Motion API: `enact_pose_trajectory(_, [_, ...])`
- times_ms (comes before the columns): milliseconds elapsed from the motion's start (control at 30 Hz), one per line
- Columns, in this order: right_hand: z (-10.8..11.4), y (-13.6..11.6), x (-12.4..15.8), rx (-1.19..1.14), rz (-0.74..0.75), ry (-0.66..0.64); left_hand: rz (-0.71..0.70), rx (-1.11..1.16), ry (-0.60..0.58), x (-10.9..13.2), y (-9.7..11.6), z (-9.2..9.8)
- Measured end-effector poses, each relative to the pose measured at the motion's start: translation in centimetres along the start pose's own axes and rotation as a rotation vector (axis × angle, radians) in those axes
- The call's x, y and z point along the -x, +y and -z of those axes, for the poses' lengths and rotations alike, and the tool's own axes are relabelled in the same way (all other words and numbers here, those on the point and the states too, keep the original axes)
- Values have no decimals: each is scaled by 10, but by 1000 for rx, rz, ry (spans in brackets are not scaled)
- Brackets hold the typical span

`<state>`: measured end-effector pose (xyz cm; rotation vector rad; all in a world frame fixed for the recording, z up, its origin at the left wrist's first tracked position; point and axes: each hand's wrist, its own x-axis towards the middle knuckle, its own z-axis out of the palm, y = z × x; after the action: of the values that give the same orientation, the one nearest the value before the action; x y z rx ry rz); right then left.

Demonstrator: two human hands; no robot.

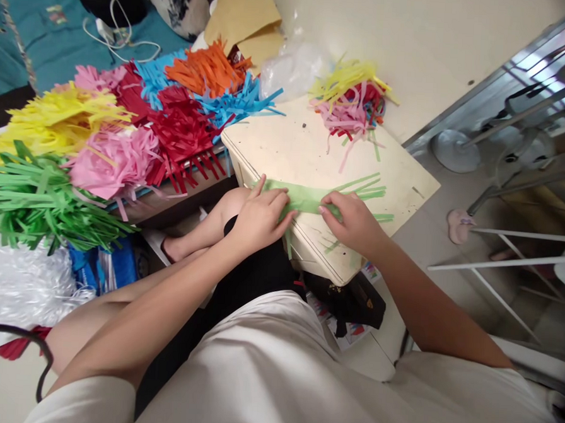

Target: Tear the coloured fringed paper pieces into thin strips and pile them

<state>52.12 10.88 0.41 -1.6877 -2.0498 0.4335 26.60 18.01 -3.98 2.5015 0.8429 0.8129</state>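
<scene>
A strip of light green fringed tissue paper (306, 197) lies across a worn cream tabletop (286, 142), its cut strands fanning out to the right. At its left end is my left hand (262, 215), with thumb and forefinger closed on the paper and one finger stretched away. My right hand (351, 220) has its fingers curled in a pinch on the right part of the strip, beside the loose strands. The fingertips of both hands are partly hidden.
Left of the tabletop lie fringed paper bundles: yellow (64, 118), green (41, 202), pink (114, 162), red (180, 127), blue and orange (209, 69). A mixed yellow-and-pink bundle (352, 95) sits at the far edge. Clear plastic (292, 70) is behind. White metal legs (512, 245) stand right.
</scene>
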Motion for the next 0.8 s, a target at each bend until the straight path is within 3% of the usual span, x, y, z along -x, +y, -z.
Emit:
enact_pose_trajectory(200, [2, -1, -26, -107, -180, -86, 95, -95, -15, -10, 14, 6])
enact_pose_trajectory(433, [-8, -1, -31, -56, -252, -74, 114, -274, -34, -10, 21, 5])
enact_pose_trajectory(667, [-13, 1, -25, 0, -174, -3, 159, -305, -35, -14, 34, -5])
enact_pose_trajectory(800, [-7, 4, -15, 60, -43, 9, 181, -302, -16, -16, 29, -5])
